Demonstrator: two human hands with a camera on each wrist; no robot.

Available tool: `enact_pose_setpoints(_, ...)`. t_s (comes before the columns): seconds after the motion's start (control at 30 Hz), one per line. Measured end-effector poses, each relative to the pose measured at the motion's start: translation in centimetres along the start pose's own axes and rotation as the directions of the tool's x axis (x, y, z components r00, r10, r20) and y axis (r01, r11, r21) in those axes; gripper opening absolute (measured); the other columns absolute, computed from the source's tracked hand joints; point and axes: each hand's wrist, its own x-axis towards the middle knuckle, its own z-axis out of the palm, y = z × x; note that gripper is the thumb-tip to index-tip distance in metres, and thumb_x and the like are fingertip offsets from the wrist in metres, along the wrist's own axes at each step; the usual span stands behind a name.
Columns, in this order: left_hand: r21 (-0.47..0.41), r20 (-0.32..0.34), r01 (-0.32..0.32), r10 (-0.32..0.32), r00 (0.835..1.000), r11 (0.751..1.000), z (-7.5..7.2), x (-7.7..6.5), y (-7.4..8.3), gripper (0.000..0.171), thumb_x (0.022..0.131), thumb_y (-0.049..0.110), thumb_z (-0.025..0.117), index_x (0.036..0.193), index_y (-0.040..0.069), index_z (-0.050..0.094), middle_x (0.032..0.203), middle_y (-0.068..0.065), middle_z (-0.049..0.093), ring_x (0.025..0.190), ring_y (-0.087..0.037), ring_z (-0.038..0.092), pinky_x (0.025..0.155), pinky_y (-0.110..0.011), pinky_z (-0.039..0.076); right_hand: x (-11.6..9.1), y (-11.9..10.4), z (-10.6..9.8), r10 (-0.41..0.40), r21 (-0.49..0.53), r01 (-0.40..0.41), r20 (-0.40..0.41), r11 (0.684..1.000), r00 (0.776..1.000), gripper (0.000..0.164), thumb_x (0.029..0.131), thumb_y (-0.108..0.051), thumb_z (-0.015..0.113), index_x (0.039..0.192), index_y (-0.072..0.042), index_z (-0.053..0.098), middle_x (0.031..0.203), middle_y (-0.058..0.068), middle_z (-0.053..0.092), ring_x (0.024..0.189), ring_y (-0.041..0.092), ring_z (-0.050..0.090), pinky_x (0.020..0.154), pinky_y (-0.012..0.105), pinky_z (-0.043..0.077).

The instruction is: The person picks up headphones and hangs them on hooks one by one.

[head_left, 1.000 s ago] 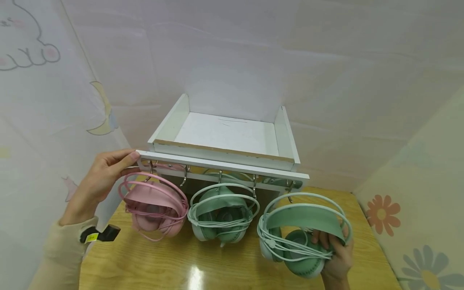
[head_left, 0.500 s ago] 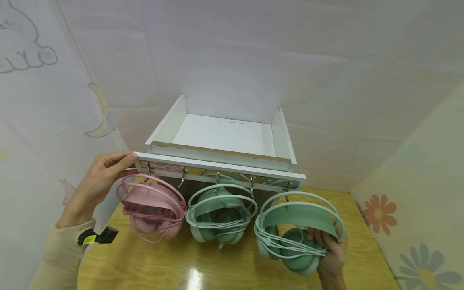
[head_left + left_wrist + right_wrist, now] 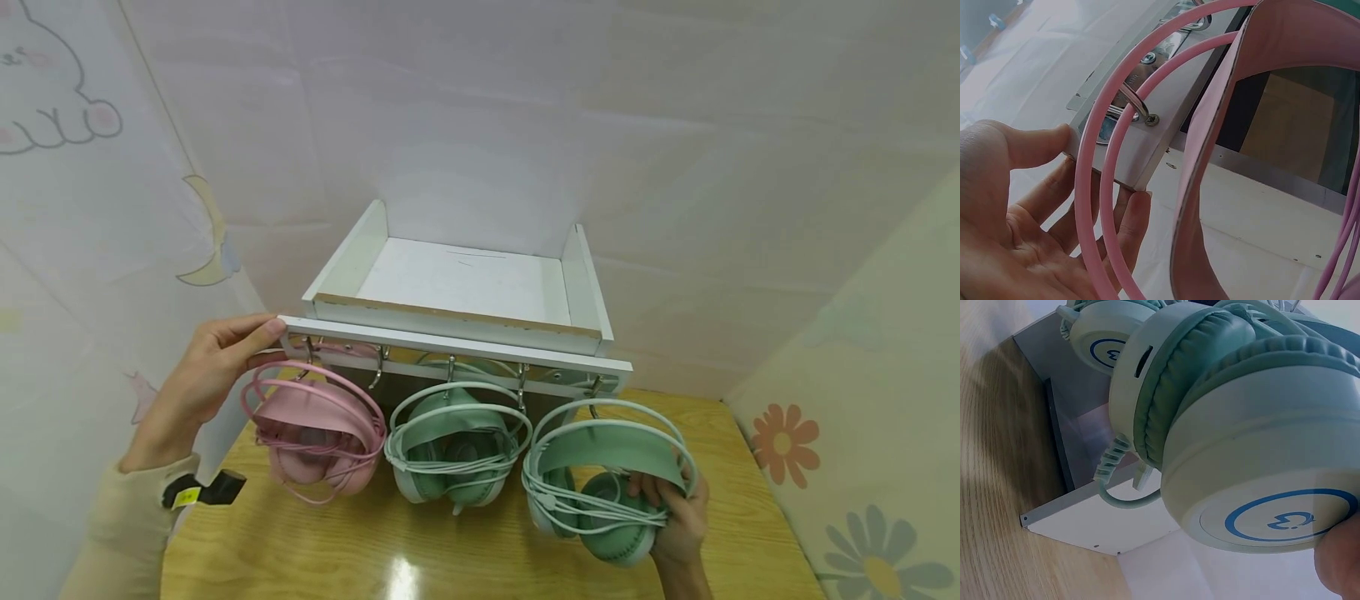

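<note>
My left hand (image 3: 202,375) pinches the left end of a white hook rail (image 3: 457,340) on a shelf unit. In the left wrist view, the thumb presses the rail end and fingers lie beneath it. Pink headphones (image 3: 322,402) hang from the leftmost hook, close to that hand. Middle green headphones (image 3: 453,423) hang near the centre hook. My right hand (image 3: 684,521) grips the right green headphones (image 3: 611,446) by one ear cup, fingers inside the headband. Their double band is at the rightmost hook (image 3: 596,392); whether it bears them, I cannot tell. Cables are bundled around the cups.
Above the rail is a white tray-like shelf (image 3: 472,279) with raised sides. A wooden table (image 3: 360,550) lies underneath. Light fabric walls (image 3: 750,208) with printed flowers stand around it. A bare hook (image 3: 378,367) sits between the pink and middle headphones.
My right hand and the right green headphones have shifted left, nearer the rightmost hook. The left hand keeps its hold on the rail. The whole view has shifted slightly.
</note>
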Motion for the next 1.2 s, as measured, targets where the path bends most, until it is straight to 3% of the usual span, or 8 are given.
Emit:
enact_pose_setpoints(0.27,0.004,-0.002,0.000,0.000,1.000,1.000,0.04,-0.05,-0.07,0.026,0.105,0.004,0.051,0.122,0.002,0.071,0.106,0.002,0.073,0.100,-0.010,0.069,0.087,-0.020,0.056,0.16,0.12,-0.26,0.020,-0.016,-0.020,0.006,1.000,1.000,0.039,0.086,0.021,0.009,0.077,0.005,0.043,0.058,0.011,0.036,0.060,0.029,0.049,0.061,0.035,0.041)
enact_pose_setpoints(0.53,-0.002,0.000,-0.018,0.018,1.000,1.000,0.11,0.15,-0.22,0.027,0.105,0.002,0.050,0.122,0.000,0.070,0.107,0.001,0.074,0.101,-0.010,0.070,0.087,-0.020,0.056,0.23,0.37,-0.46,-0.003,-0.060,0.004,0.018,0.998,1.000,0.036,0.083,0.027,0.015,0.079,0.007,0.045,0.061,0.011,0.038,0.059,0.028,0.048,0.060,0.035,0.047)
enact_pose_setpoints(0.8,-0.005,-0.001,-0.021,0.021,1.000,1.000,0.11,0.14,-0.19,0.027,0.105,0.002,0.050,0.122,0.000,0.070,0.107,0.000,0.074,0.100,-0.010,0.070,0.087,-0.020,0.056,0.01,0.86,-0.21,-0.014,-0.132,0.019,0.040,0.991,0.999,0.044,0.074,0.033,0.020,0.096,0.017,0.055,0.063,0.010,0.042,0.058,0.026,0.048,0.055,0.036,0.046)
enact_pose_setpoints(1.0,-0.008,-0.003,-0.025,0.025,1.000,1.000,0.10,0.12,-0.26,0.026,0.105,0.002,0.050,0.120,0.001,0.071,0.106,0.001,0.074,0.100,-0.010,0.070,0.087,-0.020,0.056,-0.10,0.90,-0.35,0.014,-0.174,-0.006,0.045,0.985,0.999,0.035,0.079,0.033,0.029,0.099,0.020,0.055,0.072,0.018,0.059,0.064,0.025,0.059,0.059,0.033,0.051)
enact_pose_setpoints(1.2,-0.012,-0.008,-0.032,0.032,0.999,0.999,0.13,0.14,-0.34,0.026,0.104,0.003,0.050,0.119,0.001,0.071,0.105,0.001,0.074,0.100,-0.010,0.070,0.087,-0.020,0.057,-0.27,0.90,-0.49,0.018,-0.214,-0.008,0.042,0.977,0.999,0.029,0.081,0.032,0.034,0.096,0.019,0.055,0.077,0.018,0.062,0.068,0.024,0.060,0.064,0.030,0.053)
